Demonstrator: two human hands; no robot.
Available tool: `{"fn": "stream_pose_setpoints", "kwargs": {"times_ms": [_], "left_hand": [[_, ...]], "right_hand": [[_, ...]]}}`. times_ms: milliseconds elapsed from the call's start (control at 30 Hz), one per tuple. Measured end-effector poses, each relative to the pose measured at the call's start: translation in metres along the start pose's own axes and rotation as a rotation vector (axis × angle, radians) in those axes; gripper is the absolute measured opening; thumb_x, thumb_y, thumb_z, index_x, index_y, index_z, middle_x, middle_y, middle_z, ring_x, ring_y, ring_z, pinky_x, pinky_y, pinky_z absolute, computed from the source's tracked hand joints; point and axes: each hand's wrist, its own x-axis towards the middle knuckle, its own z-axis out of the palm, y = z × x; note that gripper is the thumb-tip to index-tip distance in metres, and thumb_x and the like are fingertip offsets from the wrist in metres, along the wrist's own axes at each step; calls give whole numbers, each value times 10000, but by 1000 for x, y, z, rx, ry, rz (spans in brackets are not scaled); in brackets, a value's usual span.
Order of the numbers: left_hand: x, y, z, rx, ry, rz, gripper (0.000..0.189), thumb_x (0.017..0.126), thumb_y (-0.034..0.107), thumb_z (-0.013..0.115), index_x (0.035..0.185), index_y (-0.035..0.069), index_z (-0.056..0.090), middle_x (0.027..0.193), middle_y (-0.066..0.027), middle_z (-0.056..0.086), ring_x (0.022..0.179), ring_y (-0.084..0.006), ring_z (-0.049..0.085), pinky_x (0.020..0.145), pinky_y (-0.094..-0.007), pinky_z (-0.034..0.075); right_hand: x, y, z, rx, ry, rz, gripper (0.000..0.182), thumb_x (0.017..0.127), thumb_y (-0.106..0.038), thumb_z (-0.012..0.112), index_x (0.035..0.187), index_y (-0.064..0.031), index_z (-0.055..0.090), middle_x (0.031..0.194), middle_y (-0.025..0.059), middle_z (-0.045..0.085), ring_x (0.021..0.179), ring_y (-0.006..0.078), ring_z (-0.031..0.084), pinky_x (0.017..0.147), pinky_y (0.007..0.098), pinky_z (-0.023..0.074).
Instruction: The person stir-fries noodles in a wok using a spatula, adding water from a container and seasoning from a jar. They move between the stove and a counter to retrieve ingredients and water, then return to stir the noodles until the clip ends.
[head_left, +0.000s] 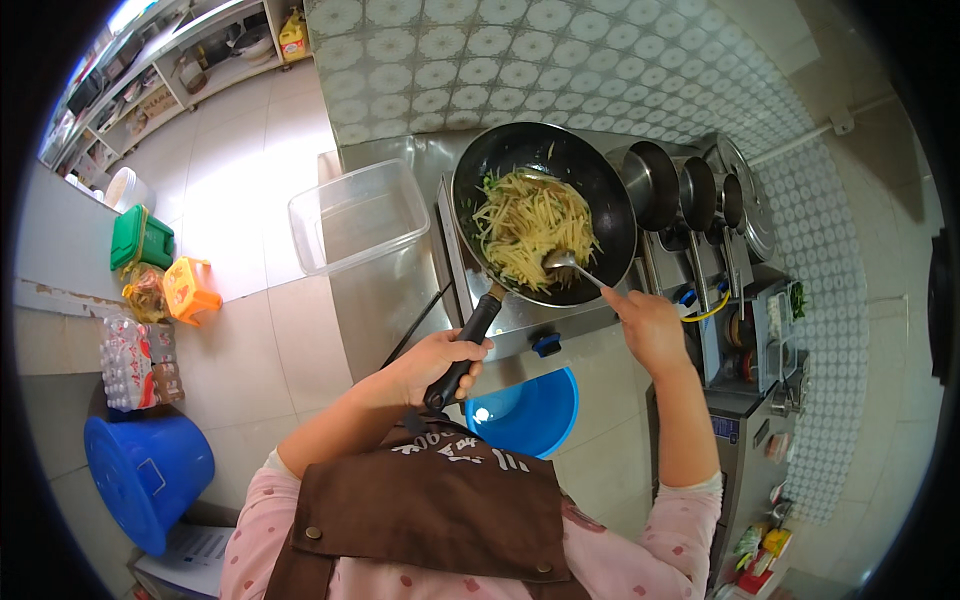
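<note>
My left hand (442, 367) is wrapped around the black handle (474, 330) of a dark wok (600, 172), which sits on a steel gas stove (517, 337). Inside the wok lies a heap of pale yellow shredded food (532, 225), seemingly potato strips, mixed with bits of green. My right hand (649, 326) grips a metal ladle (559, 260) by its handle, index finger stretched along it. The ladle's bowl rests in the near right part of the strips. My fingers hide the far end of the ladle's handle.
Left of the wok stands a clear plastic tub (360, 217) on the steel counter. Several steel saucepans (697, 193) crowd the right side. A blue basin (525, 420) is below the stove front. On the floor are an orange stool (190, 290) and a lidded blue bin (150, 472).
</note>
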Motion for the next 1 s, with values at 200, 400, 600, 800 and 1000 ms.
{"fn": "stream_pose_setpoints", "kwargs": {"times_ms": [200,400,600,800,1000], "left_hand": [[-15,-11,-9,14,14,144,320,929,233,515,1188,48,485,921,-59,574,723,-151,585,579,-275,517],[-38,-27,-40,110,-9,225,407,971,301,452,1290,49,436,1088,-80,595,910,-166,598,696,-315,535],[-76,-21,-81,147,138,204,455,942,331,504,1309,76,416,1100,-71,600,906,-150,593,720,-314,505],[-106,-17,-119,113,234,203,436,924,274,537,1304,93,420,1105,-50,594,898,-132,576,741,-311,495],[-122,-35,-188,210,291,270,425,915,217,564,1299,97,425,1095,-53,581,905,-143,573,724,-303,508]], "right_hand": [[-36,-28,8,50,249,207,351,786,-20,583,1125,-95,636,722,99,586,629,295,571,567,400,459],[-57,-71,27,218,387,445,270,880,-59,543,1137,-80,624,780,140,640,664,322,603,559,387,468],[-48,-120,47,406,439,840,268,934,-100,482,1171,-70,604,834,181,650,687,319,620,598,369,480],[-43,-152,60,340,610,868,295,939,-103,468,1202,-43,588,808,164,645,678,265,611,613,338,477],[27,-243,-7,398,677,580,332,931,-62,434,1235,-12,559,868,143,607,693,225,552,617,335,446]]}}
